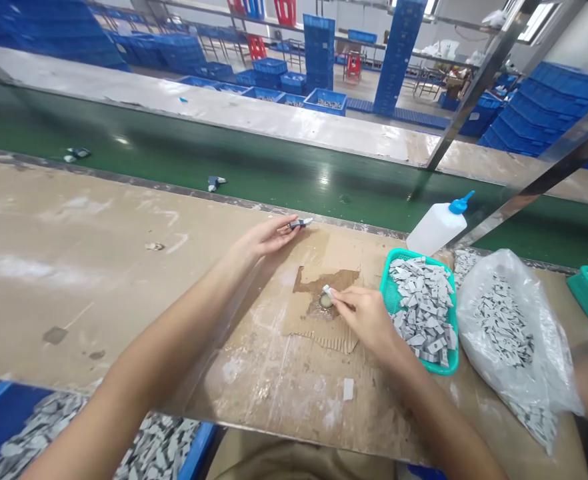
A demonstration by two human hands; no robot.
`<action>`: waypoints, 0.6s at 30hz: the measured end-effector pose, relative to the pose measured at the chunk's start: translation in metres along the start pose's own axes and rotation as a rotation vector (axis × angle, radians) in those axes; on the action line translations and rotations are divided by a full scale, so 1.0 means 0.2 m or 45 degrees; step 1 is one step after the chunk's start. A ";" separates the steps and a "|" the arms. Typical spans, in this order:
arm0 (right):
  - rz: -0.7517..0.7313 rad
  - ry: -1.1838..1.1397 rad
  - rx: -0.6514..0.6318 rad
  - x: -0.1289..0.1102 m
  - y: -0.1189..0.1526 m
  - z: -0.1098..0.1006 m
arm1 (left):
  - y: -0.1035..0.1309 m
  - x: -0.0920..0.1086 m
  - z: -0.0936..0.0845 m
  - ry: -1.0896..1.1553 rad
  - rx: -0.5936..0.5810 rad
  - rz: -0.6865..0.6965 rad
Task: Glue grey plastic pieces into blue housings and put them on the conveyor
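My left hand (277, 235) pinches a small dark and white plastic part (300, 223) close to the edge of the green conveyor belt. Lower down, my right hand (361, 313) grips a small light-grey piece (328, 291) between thumb and fingers. That piece is just above a small round dish of pale liquid (326, 301), and I cannot tell whether it touches it. The dish rests on a torn piece of cardboard (319, 327). Right of my right hand, a turquoise basket (387, 293) holds many grey pieces (424, 313).
A white bottle with a blue nozzle (437, 229) stands behind the basket. A clear plastic bag (544, 353) of grey parts lies at right. Dark and white parts (215, 183) lie on the green belt (274, 170). A blue bin (201, 450) of parts sits below the table edge.
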State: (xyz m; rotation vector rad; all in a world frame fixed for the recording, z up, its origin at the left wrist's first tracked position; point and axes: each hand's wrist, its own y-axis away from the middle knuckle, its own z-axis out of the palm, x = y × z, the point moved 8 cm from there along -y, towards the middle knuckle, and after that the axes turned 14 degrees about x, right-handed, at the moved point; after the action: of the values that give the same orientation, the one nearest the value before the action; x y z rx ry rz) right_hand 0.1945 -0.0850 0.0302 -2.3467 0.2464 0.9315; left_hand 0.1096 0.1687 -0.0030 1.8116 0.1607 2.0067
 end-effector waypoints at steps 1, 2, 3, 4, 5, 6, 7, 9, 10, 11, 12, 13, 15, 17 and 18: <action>-0.001 -0.014 0.009 -0.01 0.00 -0.01 | 0.03 -0.01 -0.04 0.019 -0.011 -0.012; -0.002 -0.027 0.018 -0.01 0.00 -0.01 | 0.06 -0.02 -0.09 0.042 -0.012 -0.009; -0.003 -0.038 0.027 -0.02 -0.01 -0.02 | 0.10 -0.03 -0.12 0.068 -0.016 0.016; 0.005 -0.053 0.043 -0.02 -0.01 -0.03 | 0.13 -0.03 -0.14 0.090 -0.037 0.060; 0.028 -0.076 0.065 -0.03 -0.02 -0.04 | 0.17 -0.02 -0.16 0.106 -0.076 0.110; 0.070 -0.105 0.090 -0.02 -0.03 -0.06 | 0.21 -0.02 -0.16 0.122 -0.131 0.148; 0.126 -0.137 0.117 -0.02 -0.03 -0.07 | 0.25 -0.03 -0.15 0.146 -0.198 0.162; 0.244 -0.191 0.168 0.01 -0.04 -0.10 | 0.33 -0.05 -0.13 0.237 -0.327 0.095; 0.288 -0.207 0.186 0.01 -0.04 -0.11 | 0.36 -0.07 -0.12 0.306 -0.356 0.027; 0.314 -0.213 0.195 0.02 -0.05 -0.11 | 0.38 -0.09 -0.11 0.380 -0.357 -0.040; 0.327 -0.216 0.200 0.02 -0.05 -0.12 | 0.40 -0.10 -0.10 0.442 -0.335 -0.095; 0.332 -0.219 0.202 0.02 -0.05 -0.12 | 0.41 -0.11 -0.10 0.482 -0.299 -0.137; 0.331 -0.221 0.201 0.02 -0.05 -0.11 | 0.42 -0.14 -0.09 0.484 -0.227 -0.173; 0.317 -0.224 0.203 0.01 -0.05 -0.11 | 0.42 -0.14 -0.09 0.400 -0.194 -0.091; 0.305 -0.232 0.203 0.00 -0.05 -0.11 | 0.42 -0.13 -0.09 0.332 -0.202 -0.010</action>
State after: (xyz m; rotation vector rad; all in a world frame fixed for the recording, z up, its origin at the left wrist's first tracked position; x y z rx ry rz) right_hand 0.2116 -0.0898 0.0483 -2.1025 0.5163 1.1862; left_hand 0.0729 0.0859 0.0012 1.4482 0.0826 2.1780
